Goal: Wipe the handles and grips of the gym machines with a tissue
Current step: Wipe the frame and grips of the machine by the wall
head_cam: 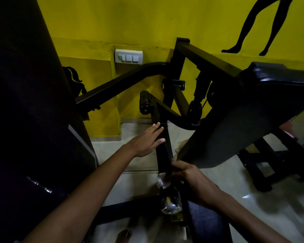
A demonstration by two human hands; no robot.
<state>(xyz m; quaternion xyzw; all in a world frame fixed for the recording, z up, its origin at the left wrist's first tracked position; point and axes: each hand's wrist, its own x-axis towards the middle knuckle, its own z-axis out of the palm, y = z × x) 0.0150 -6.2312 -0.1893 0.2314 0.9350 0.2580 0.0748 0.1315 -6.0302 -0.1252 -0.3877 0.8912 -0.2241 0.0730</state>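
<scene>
A black machine arm [162, 149] runs from the pivot down toward me and ends in a chrome cap [171, 205]. My right hand [186, 176] is wrapped around the arm's lower part, pressing a crumpled white tissue [161, 182] against it just above the chrome cap. My left hand [146, 140] rests flat with fingers spread on the upper part of the same arm, holding nothing. A short black roller handle [145, 102] sticks out at the pivot above my left hand.
A black padded seat [253, 109] hangs close over the right side of the arm. A dark upright panel [33, 120] fills the left. A yellow wall with a white switch plate [128, 56] stands behind. Pale floor tiles [140, 186] lie below; my foot [124, 236] shows at the bottom.
</scene>
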